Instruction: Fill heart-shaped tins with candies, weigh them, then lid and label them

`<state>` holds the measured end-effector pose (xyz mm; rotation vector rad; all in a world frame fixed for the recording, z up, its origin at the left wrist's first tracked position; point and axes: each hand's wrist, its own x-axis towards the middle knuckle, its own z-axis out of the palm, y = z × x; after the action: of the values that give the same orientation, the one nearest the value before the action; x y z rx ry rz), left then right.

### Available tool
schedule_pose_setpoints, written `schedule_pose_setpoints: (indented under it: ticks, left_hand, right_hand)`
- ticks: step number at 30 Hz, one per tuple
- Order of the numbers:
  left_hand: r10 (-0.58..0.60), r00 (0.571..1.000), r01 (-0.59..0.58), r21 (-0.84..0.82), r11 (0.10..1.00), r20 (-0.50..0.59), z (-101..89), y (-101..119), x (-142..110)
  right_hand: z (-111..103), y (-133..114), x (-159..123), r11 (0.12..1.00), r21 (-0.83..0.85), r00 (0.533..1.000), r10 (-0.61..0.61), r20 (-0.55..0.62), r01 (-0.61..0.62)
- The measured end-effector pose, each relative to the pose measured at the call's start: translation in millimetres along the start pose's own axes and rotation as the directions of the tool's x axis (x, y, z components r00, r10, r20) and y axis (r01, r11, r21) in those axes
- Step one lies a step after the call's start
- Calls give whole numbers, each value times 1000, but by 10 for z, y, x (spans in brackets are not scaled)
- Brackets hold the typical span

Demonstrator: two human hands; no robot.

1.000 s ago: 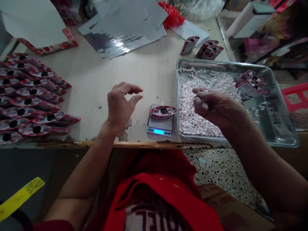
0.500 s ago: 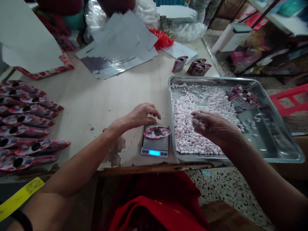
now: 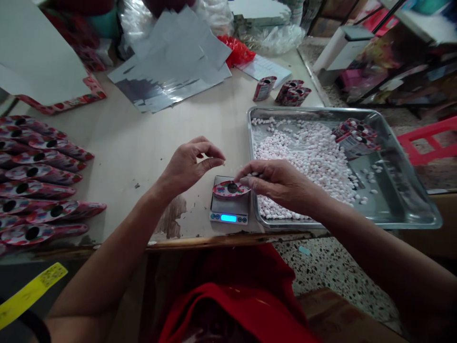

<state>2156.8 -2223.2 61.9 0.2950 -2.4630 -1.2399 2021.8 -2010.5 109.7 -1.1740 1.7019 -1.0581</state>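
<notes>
A small box with a red fruit print and a round dark hole in its top (image 3: pixel 223 190) stands on a digital scale (image 3: pixel 217 209) with a lit blue display. My right hand (image 3: pixel 276 178) is at the box's right end, thumb and fingers closed around a few small white candies, fingertips beside the hole. Left of the scale and slightly above it is my left hand (image 3: pixel 191 162), thumb and forefinger pinched; a tiny pale speck shows at the tips, too small to name. Many loose white candies (image 3: pixel 285 147) lie in a metal tray (image 3: pixel 321 110) under my right forearm.
Rows of similar printed boxes (image 3: pixel 39 174) stand at the left. Several more (image 3: pixel 293 93) stand behind the tray, others (image 3: pixel 357 138) inside it. Silver sheets (image 3: pixel 178 62) and a red plastic bag (image 3: pixel 237 51) lie at the back. A red plastic stool (image 3: pixel 428 143) is at the right.
My right hand has moved left from over the candies in the tray to the box on the scale. My left hand has drawn back left from the box, its fingertips now pinched.
</notes>
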Motion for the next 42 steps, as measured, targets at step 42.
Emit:
schedule_pose_setpoints:
  ticks: [42]
  left_hand:
    - [-205, 902, 252, 78, 965, -380, -290, 500, -983]
  right_hand:
    - [-585, 615, -324, 592, 783, 755, 599, -267, -192]
